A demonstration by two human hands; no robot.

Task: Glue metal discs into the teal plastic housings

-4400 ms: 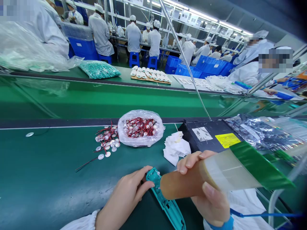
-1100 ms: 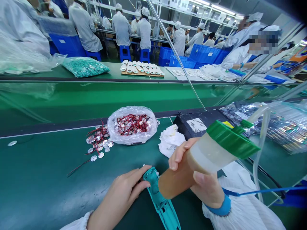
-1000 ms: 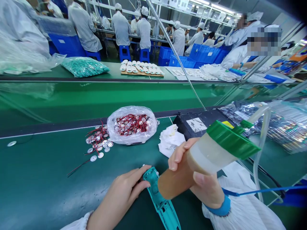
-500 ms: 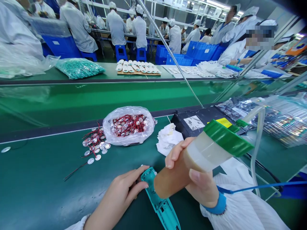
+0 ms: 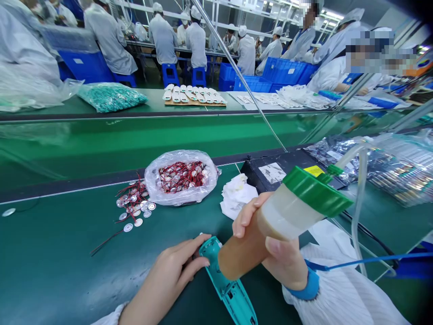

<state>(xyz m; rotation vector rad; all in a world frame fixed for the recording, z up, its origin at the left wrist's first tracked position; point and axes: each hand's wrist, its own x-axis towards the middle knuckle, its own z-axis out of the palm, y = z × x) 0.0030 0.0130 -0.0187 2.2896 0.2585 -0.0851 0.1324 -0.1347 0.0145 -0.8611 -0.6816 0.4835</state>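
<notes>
My right hand (image 5: 282, 266) is shut around a translucent dispensing barrel (image 5: 275, 225) with amber fluid in its lower end. Its green cap (image 5: 316, 192) points up and to the right, and a clear air hose (image 5: 360, 198) runs from it. My left hand (image 5: 172, 275) grips a teal plastic housing (image 5: 225, 282) lying on the green conveyor belt (image 5: 61, 253), with its fingers against the housing's upper end. The barrel's amber tip sits just above that housing, and the tip's end is hidden from view.
A clear bag of metal discs with red wires (image 5: 181, 178) sits on the belt, with loose wired discs (image 5: 135, 207) beside it. White tissue (image 5: 237, 196), a black box (image 5: 274, 174) and a foil bag (image 5: 395, 174) lie nearby. Co-workers in white sit beyond a second belt.
Since the earliest frame, the barrel has tilted from nearly level to pointing more upward, with its cap turned toward me. Over the last second, the view has shifted slightly; both hands have hardly moved.
</notes>
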